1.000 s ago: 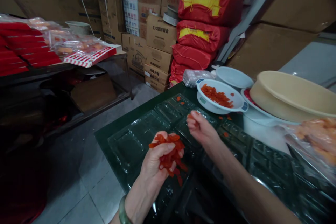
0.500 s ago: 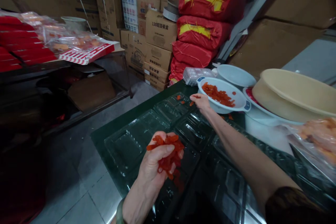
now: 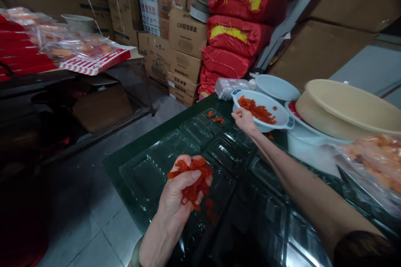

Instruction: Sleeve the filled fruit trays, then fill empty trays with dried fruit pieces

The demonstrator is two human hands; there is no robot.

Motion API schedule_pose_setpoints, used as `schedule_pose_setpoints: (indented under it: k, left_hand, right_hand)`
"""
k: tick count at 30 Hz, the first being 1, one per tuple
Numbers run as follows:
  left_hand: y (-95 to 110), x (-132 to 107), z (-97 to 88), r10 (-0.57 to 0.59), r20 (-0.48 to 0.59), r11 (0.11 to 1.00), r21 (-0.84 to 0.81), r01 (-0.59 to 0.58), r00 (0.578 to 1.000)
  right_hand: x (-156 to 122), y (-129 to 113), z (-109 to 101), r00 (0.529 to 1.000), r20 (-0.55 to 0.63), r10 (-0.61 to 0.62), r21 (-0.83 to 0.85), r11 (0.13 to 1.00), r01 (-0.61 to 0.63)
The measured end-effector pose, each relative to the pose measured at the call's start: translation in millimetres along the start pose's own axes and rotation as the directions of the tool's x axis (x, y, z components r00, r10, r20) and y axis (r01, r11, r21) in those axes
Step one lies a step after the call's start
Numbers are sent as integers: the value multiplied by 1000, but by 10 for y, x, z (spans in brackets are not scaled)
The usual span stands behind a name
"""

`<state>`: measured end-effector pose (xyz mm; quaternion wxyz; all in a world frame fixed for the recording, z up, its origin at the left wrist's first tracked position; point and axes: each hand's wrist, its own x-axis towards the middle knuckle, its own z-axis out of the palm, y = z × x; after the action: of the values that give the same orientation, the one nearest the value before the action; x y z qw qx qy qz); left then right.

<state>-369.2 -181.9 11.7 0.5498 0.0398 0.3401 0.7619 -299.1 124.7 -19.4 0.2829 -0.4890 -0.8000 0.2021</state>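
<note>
A bunch of red-orange slices [image 3: 198, 177] is gripped in the left hand [image 3: 178, 190], above clear trays [image 3: 148, 177] laid on a dark green table [image 3: 113, 171]. The right hand [image 3: 244, 119] is curled closed beside a white bowl [image 3: 283, 113]; whether anything is pinched there cannot be told. More slices are heaped in the bowl, and a few are scattered in a far tray [image 3: 200, 128]. Beyond, red bags [image 3: 239, 35] are stacked beside cardboard boxes [image 3: 187, 33].
</note>
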Motion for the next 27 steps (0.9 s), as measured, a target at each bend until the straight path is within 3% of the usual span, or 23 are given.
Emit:
schedule_pose_setpoints:
  k: [7,17,22,27]
  left_hand:
    - [-19,-35,42,-29,-24,999,12,29,999]
    - [-47,-24,18,-9,43,1000,19,8,999]
    - [-48,-14,-18,2,64,1000,13,-3,998]
    - [-50,-6,-44,1,58,1000,11,-1,998]
  right_hand:
    - [-143,166,-78,999,-1,40,-175,984,-40]
    - [-234,238,-90,996,82,38,-86,996,-31]
    - [-220,240,-100,995,55,85,-85,993,-80]
    - [-244,209,-144,978,155,142,-111,986,-126]
